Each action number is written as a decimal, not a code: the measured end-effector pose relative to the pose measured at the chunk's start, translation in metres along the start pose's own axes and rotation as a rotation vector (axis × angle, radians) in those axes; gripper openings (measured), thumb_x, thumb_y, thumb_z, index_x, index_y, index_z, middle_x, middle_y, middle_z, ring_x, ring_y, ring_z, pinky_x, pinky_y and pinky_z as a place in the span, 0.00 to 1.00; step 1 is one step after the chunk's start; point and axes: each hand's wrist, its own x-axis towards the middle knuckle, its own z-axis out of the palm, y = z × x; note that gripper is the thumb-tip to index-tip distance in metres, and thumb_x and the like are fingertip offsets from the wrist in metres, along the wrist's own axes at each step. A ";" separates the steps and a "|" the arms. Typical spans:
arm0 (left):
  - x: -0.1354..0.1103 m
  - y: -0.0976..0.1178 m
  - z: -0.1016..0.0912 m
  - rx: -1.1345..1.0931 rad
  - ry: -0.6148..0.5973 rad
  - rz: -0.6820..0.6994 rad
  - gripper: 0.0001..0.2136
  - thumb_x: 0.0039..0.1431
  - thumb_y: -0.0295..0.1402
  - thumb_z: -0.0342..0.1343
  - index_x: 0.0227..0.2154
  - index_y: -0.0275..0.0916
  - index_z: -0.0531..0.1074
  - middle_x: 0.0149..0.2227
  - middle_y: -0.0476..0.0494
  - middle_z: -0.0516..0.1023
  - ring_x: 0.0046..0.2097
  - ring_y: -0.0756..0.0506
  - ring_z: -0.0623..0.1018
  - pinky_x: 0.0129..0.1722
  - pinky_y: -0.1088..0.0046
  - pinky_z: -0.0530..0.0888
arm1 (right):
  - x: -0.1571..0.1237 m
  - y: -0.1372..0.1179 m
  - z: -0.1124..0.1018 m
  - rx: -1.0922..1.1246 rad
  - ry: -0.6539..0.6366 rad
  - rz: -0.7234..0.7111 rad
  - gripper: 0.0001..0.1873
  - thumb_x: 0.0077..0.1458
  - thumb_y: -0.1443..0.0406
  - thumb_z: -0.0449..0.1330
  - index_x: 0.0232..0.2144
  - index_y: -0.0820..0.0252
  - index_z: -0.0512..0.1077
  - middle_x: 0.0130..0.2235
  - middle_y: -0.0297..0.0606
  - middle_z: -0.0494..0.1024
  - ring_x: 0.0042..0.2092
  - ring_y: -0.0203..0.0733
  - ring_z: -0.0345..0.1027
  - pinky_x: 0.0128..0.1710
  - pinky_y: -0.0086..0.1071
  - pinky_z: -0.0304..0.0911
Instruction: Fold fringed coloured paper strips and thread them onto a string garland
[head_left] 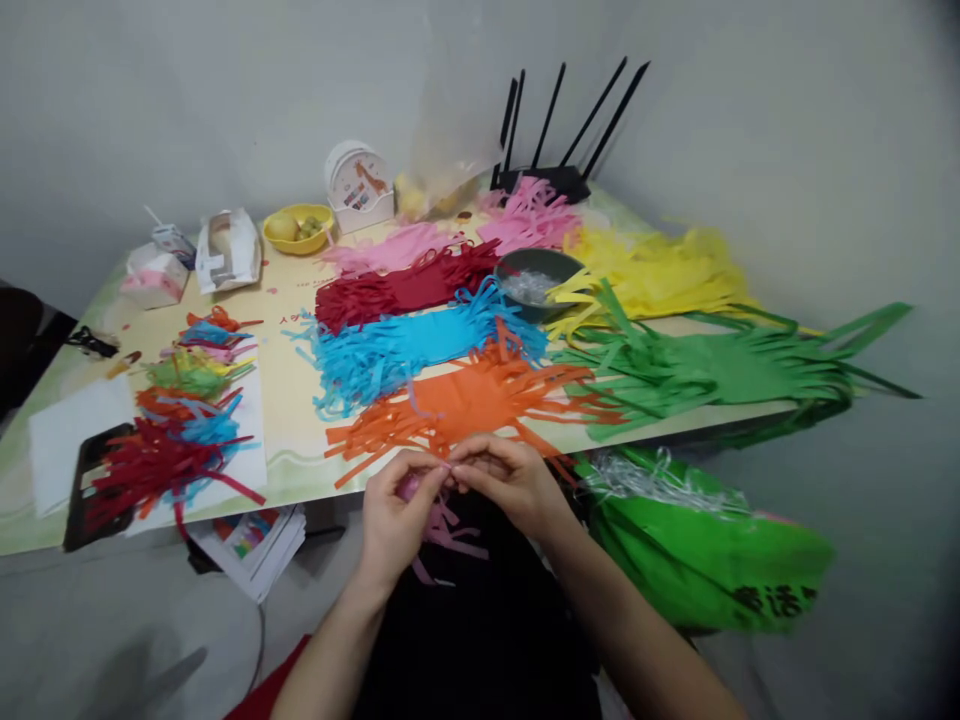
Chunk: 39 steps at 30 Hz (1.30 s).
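Both hands meet just below the table's near edge. My left hand [397,515] is closed round a small bundle of pink fringed paper [442,530], whose strips hang down over my dark lap. My right hand [510,480] pinches the top of the same bundle, fingertips touching those of the left. Right above the hands lies a sheet of orange fringed paper [465,400] on the table [292,400].
Fringed sheets in blue [405,350], dark red [405,290], pink [525,215], yellow [660,270] and green [712,370] cover the table. A grey bowl [536,280] sits among them. Finished multicoloured bundles [180,410] lie left. A green bag [697,550] stands right of my lap. A router [555,170] is at the back.
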 end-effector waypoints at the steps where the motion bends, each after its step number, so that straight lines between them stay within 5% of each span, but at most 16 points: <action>1: -0.001 0.000 -0.003 0.031 0.008 0.020 0.05 0.57 0.32 0.59 0.29 0.36 0.76 0.28 0.47 0.80 0.33 0.49 0.79 0.36 0.77 0.73 | -0.001 -0.001 0.001 -0.027 -0.007 -0.005 0.09 0.50 0.60 0.67 0.33 0.58 0.76 0.27 0.34 0.78 0.28 0.36 0.74 0.29 0.28 0.70; 11: -0.012 -0.004 -0.014 0.444 -0.028 0.333 0.05 0.60 0.29 0.57 0.33 0.38 0.78 0.31 0.46 0.81 0.34 0.48 0.78 0.37 0.72 0.71 | -0.008 -0.003 0.009 -0.197 0.036 -0.070 0.07 0.54 0.61 0.63 0.30 0.60 0.75 0.27 0.35 0.77 0.27 0.35 0.70 0.29 0.28 0.68; 18: -0.017 -0.012 -0.013 0.303 -0.047 0.149 0.06 0.63 0.31 0.54 0.38 0.39 0.76 0.35 0.45 0.81 0.38 0.47 0.80 0.39 0.73 0.74 | -0.006 0.001 0.014 -0.029 0.009 0.033 0.13 0.51 0.57 0.65 0.33 0.60 0.73 0.27 0.34 0.76 0.25 0.33 0.67 0.26 0.28 0.67; 25: -0.018 -0.008 -0.008 0.301 0.022 0.181 0.05 0.61 0.31 0.55 0.33 0.38 0.75 0.31 0.46 0.79 0.35 0.48 0.78 0.37 0.74 0.72 | -0.006 0.003 0.016 0.082 -0.033 0.108 0.15 0.50 0.55 0.65 0.32 0.61 0.72 0.23 0.28 0.69 0.17 0.27 0.59 0.17 0.23 0.54; 34: -0.016 -0.021 0.005 0.066 0.175 0.081 0.03 0.57 0.32 0.59 0.32 0.38 0.74 0.31 0.48 0.78 0.34 0.50 0.78 0.37 0.78 0.73 | -0.004 0.014 0.025 0.111 0.118 0.108 0.15 0.47 0.55 0.67 0.30 0.61 0.73 0.18 0.25 0.63 0.15 0.26 0.52 0.15 0.23 0.45; 39: -0.016 -0.019 0.004 -0.064 0.045 0.013 0.03 0.57 0.31 0.59 0.34 0.38 0.74 0.33 0.48 0.78 0.36 0.51 0.79 0.38 0.79 0.74 | -0.003 0.011 0.022 0.138 0.148 0.105 0.15 0.45 0.57 0.69 0.29 0.61 0.73 0.18 0.24 0.63 0.18 0.26 0.50 0.17 0.23 0.44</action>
